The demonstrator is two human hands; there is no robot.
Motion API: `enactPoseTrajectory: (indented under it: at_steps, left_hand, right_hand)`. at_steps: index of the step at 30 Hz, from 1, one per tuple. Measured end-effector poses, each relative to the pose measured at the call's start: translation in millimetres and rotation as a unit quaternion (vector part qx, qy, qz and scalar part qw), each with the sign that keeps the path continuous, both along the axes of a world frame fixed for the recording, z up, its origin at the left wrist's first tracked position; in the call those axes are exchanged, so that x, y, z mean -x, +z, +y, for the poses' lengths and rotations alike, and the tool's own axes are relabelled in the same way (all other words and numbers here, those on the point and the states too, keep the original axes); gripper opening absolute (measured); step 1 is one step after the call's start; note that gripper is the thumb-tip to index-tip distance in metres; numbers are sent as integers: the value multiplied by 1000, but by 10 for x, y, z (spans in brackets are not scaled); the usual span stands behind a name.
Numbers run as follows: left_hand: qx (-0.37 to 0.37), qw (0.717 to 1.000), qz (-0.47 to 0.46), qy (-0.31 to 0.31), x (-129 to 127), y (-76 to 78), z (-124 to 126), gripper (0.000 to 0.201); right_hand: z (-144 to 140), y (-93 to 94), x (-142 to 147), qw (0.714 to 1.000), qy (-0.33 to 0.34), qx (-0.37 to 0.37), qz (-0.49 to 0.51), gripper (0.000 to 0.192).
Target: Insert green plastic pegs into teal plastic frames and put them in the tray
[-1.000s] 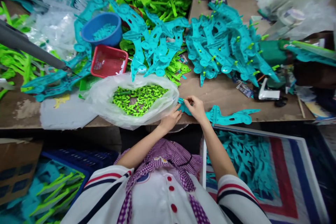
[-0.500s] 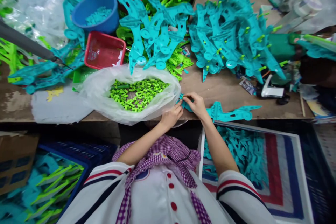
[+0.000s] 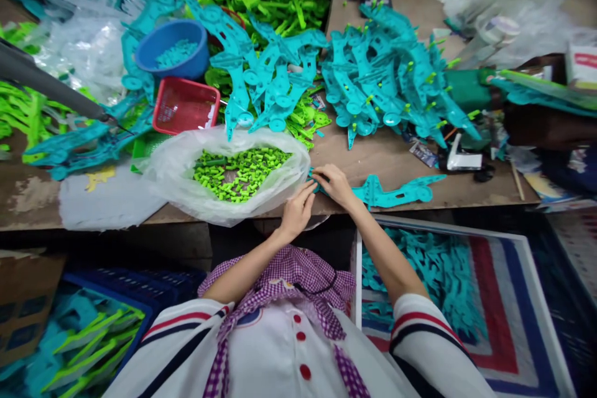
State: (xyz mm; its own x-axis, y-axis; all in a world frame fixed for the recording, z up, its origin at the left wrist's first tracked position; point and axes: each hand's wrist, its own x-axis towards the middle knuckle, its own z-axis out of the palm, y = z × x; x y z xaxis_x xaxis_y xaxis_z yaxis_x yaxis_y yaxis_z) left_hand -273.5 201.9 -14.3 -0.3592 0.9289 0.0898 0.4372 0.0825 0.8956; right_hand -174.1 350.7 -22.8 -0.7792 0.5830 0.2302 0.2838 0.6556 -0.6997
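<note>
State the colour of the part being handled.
The part is turquoise, showing best in the head view.

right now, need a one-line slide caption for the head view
Left hand and right hand meet at a turquoise plastic part beside an open bag of small green pieces.

Soft, moderate light; deep shadow under table; glints on clear plastic; edges smeared, stretched.

White shirt, purple checked apron
</note>
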Motion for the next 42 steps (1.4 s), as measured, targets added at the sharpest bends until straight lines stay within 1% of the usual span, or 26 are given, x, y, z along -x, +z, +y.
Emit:
enactPoseTrajectory:
  at_steps: [2,4,6,8,10,12,14,16,18,20,21,22,24,25,27,29,31,32,34,37,40,42]
  left_hand:
    - [13,990,-137,18,-64,95,36,40]
    - [36,965,-260,13,-117,193,135,42]
    - [49,944,-326,3,-147,277,285,44]
    - [59,941,-333,-6,-166,336,456,46]
    - [61,950,-305,-16,-191,364,612,50]
    - [51,961,-273,-22,-226,371,722,52]
    - [38,967,-252,-23,-263,369,772,54]
    - [33,972,-231,-36,-297,368,771,56]
    - [18,983,-176,-48,-327,362,753,53]
    - [-14,996,-69,-55,-365,334,764,47]
    - [-32,997,-3,-69,-389,305,788,47]
    - [-47,992,65,-95,-417,266,825,49]
    - [-59,967,186,-166,-481,162,919,50]
    - [-58,951,232,-197,-511,105,962,50]
    - [-50,927,293,-229,-554,-2,1012,47]
    - [-43,916,320,-239,-565,-76,1002,45]
    - [-44,913,327,-241,-550,-110,950,45]
    - [-47,913,326,-240,-538,-113,921,46]
    - [-53,917,320,-232,-517,-104,877,45]
    - [-50,921,313,-227,-508,-79,863,44]
    - [-52,921,312,-229,-515,-76,878,44]
    - [-55,921,311,-229,-519,-86,885,44]
  right_hand:
    - [-19,117,-7,1000,-11,-21,14,28]
    - [-111,276,-71,995,-71,-32,59,29]
    - [-258,425,-173,987,-129,-24,98,26]
    - [-404,515,-264,984,-150,-23,92,24]
    - [-492,533,-313,986,-151,-41,58,24]
    - [-512,513,-330,986,-156,-55,35,24]
    - [-497,506,-348,985,-164,-53,31,23]
    - [-481,537,-398,981,-182,-54,45,20]
    - [-459,583,-505,968,-230,-57,81,19]
    - [-395,600,-681,943,-307,-41,123,21]
    - [-341,586,-796,927,-348,-22,140,24]
    - [-273,558,-927,911,-384,1,152,28]
    - [-121,477,-1223,885,-434,45,162,36]
    - [-50,438,-1376,874,-452,64,165,40]
    - [57,392,-1659,852,-483,87,181,42]
    - [129,391,-1872,827,-512,91,213,40]
    - [218,395,-1992,813,-530,69,229,40]
    - [283,382,-2022,813,-537,52,218,40]
    - [449,312,-2042,817,-552,18,164,40]
    - [690,131,-2040,816,-572,-9,79,44]
    - [795,-30,-2049,818,-572,-26,54,47]
    - [799,-86,-2065,823,-565,-38,45,49]
